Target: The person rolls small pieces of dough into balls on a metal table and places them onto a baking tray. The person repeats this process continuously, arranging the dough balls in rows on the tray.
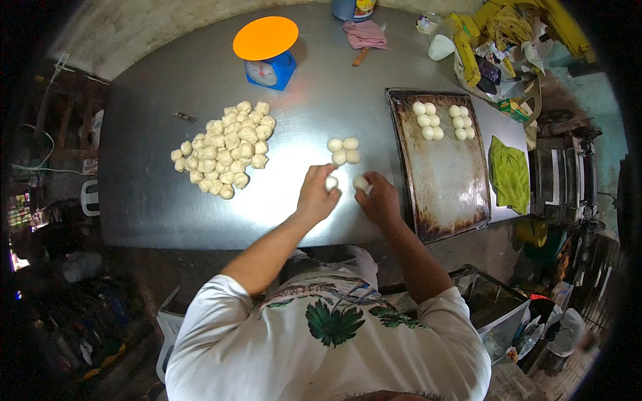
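My left hand (317, 194) curls around a smooth white dough ball (331, 183) on the metal table (150, 220). Facing it, my right hand (378, 197) has its fingers on another dough ball (361, 183). Just beyond my hands, several smooth balls (343, 151) touch one another in a small block. A large heap of rougher dough pieces (225, 150) lies to the left. On the right, a browned metal baking tray (446, 185) carries two groups of smooth balls (427, 121) at its far end.
A blue kitchen scale (271, 72) with an orange pan stands at the back. Beyond the tray lies a green cloth (509, 175). A pink cloth (365, 35) is near the far edge, beside a blue container (352, 9). Bags and wrappers (501, 55) crowd the back right corner.
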Motion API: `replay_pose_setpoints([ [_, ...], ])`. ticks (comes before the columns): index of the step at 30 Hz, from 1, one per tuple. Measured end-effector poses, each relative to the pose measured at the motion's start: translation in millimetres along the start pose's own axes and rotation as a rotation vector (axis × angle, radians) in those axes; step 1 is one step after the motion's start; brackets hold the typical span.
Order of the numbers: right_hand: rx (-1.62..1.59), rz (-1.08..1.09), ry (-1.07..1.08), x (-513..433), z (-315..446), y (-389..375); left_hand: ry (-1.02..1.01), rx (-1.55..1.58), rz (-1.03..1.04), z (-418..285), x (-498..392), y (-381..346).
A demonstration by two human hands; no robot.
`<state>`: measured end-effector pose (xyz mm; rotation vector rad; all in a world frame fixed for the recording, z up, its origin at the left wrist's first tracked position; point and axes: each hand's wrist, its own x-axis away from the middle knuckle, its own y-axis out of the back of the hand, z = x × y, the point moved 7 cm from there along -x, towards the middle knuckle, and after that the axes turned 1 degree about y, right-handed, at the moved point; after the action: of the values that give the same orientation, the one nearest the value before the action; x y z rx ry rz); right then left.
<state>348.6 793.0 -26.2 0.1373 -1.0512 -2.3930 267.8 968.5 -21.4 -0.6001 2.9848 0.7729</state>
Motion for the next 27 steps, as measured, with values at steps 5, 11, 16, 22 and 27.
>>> replay_pose_setpoints([
  [5,0.082,0.006,0.187,-35.5,-0.2,-2.8,0.094,-0.197,-0.068,8.0,-13.9,-35.8],
  [11,-0.124,0.028,0.201,-42.9,-13.8,-6.1,0.118,-0.123,-0.099,3.9,-10.6,-35.9],
  [16,-0.008,0.195,0.054,-52.7,-10.4,-2.6,0.177,-0.195,-0.019,1.4,-12.8,-36.5],
  [22,-0.261,0.281,-0.262,-102.8,-5.3,-6.3,0.817,0.43,-0.213,32.6,-50.3,-41.5],
  [27,-0.364,0.387,-0.338,-111.6,-15.7,-19.9,0.905,0.566,-0.103,26.0,-54.7,-51.3],
])
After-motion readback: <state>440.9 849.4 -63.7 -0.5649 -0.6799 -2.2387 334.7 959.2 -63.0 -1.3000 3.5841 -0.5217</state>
